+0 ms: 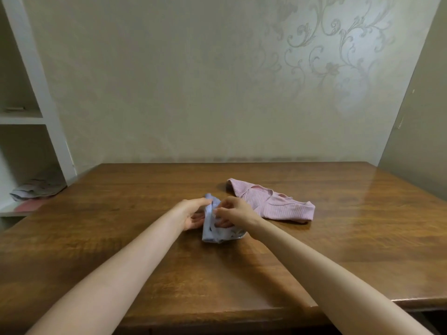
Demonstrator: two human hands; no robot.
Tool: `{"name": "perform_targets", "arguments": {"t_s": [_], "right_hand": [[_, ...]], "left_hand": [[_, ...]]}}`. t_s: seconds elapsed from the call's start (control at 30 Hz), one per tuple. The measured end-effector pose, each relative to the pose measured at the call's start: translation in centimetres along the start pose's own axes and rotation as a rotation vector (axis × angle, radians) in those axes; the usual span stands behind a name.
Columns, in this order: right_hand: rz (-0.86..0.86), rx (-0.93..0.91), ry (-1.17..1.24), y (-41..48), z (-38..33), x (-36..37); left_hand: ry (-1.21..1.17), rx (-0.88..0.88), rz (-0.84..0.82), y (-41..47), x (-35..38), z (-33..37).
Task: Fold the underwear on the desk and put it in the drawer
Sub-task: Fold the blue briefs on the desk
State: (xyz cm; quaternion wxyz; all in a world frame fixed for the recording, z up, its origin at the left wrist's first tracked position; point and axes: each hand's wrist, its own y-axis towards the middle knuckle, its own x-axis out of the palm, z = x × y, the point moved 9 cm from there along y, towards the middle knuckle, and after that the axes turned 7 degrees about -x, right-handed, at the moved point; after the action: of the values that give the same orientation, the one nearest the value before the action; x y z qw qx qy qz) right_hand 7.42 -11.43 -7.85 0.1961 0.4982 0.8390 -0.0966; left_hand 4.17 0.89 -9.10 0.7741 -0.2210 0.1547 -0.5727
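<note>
A white shelf unit [36,112] stands left of the wooden desk [145,238], and in its lowest visible compartment, level with the desk's left edge, lies a crumpled grey cloth [38,188] with something flat and pink [27,205] just in front of it. On the desk, a little beyond its middle, sits the light blue underwear [216,232], bunched into a small upright bundle with a dark print on its lower part. The left hand [193,212] comes in from the desk's near left corner and cups the bundle's left side; its thumb lies along the top of the cloth and its fingers curl loosely underneath, palm turned toward the fabric. The right hand [235,211] reaches from the desk's near right side and meets the bundle from the other side, fingertips drawn together and pinching a fold of the blue cloth near its upper edge, close to the left thumb. The lower fingers of this hand are tucked into the fabric and partly hidden. Just right of the bundle, behind the right hand, the pink ribbed underwear [278,204] lies spread flat and unfolded on the desk, its waistband edge toward the far side. No drawer shows in this view.
</note>
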Motion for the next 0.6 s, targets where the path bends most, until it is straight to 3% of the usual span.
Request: {"name": "perform_targets", "arguments": {"t_s": [0.07, 0.17, 0.23, 0.27, 0.37, 0.47, 0.6], "right_hand": [[0.056, 0.041, 0.241, -0.6, 0.3, -0.8], [0.212, 0.029, 0.454, -1.4, 0.3, -4.3], [0.224, 0.032, 0.588, -2.8, -0.2, -6.8], [0.197, 0.035, 0.641, -3.8, -0.7, -7.9], [0.164, -0.018, 0.636, -8.3, -0.8, -13.3], [0.18, -0.118, 0.504, -14.0, 0.4, -19.5], [0.123, -0.04, 0.409, -20.1, 4.2, -24.0]], "left_hand": [[0.077, 0.078, -0.031, -0.8, 1.3, 0.9], [0.171, 0.288, -0.262, -3.4, 5.1, 3.1], [0.135, 0.448, -0.373, -5.6, 7.2, 4.7], [0.108, 0.548, -0.351, -6.3, 7.6, 5.5], [0.259, 0.82, -0.161, -7.5, 8.5, 5.9], [0.533, 0.865, -0.192, -6.7, 10.6, 3.5], [0.846, 1.03, -0.213, -8.0, 15.8, 1.1]]}}
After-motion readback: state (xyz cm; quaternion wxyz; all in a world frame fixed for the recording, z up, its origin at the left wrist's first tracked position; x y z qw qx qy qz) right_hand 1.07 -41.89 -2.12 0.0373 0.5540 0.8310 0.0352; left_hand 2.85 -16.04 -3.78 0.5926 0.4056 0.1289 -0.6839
